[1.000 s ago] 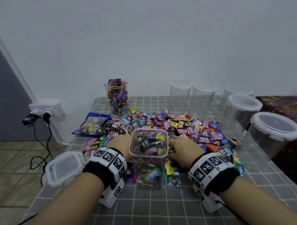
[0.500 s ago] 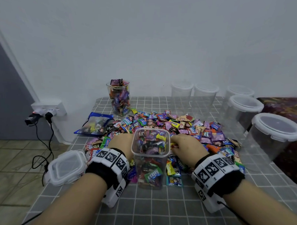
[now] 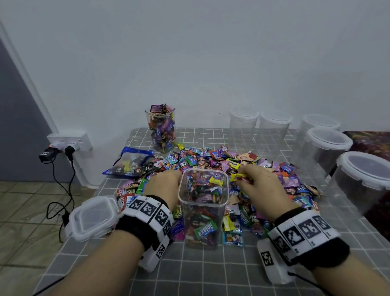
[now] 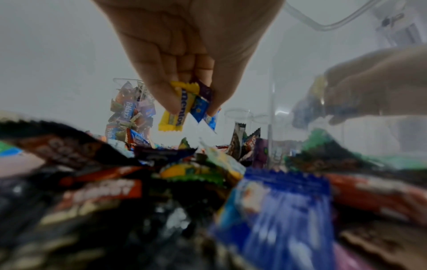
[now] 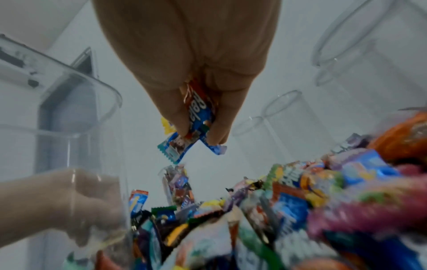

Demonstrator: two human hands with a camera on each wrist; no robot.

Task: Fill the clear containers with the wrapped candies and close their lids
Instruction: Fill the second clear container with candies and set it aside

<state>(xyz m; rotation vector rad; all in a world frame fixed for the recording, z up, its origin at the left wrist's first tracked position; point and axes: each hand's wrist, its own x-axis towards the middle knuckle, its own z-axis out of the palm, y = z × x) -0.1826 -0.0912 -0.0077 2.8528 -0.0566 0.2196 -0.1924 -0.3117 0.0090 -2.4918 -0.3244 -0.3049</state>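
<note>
A clear square container (image 3: pixel 202 206), partly filled with wrapped candies, stands open in front of me on the grey checked table (image 3: pixel 206 278). Behind and around it spreads the candy pile (image 3: pixel 278 171). My left hand (image 4: pixel 193 109) hovers at the container's left side, pinching a yellow candy (image 4: pixel 177 109) and some blue ones. My right hand (image 5: pixel 199 135) is beside the rim on the right and pinches blue candies (image 5: pixel 196 118); a yellow wrapper (image 3: pixel 238 177) shows at its fingertips. The container's lid (image 3: pixel 92 217) lies by the table's left edge.
A full clear jar (image 3: pixel 161 130) stands at the back. Several empty lidded round containers (image 3: pixel 326 149) line the back and right side. A blue candy bag (image 3: pixel 133 160) lies at the left. A wall socket with plugs and cables (image 3: pixel 69 142) sits beyond the table's left edge.
Both hands have lifted out of the candy pile with candies pinched in their fingers and now sit level with the container's rim.
</note>
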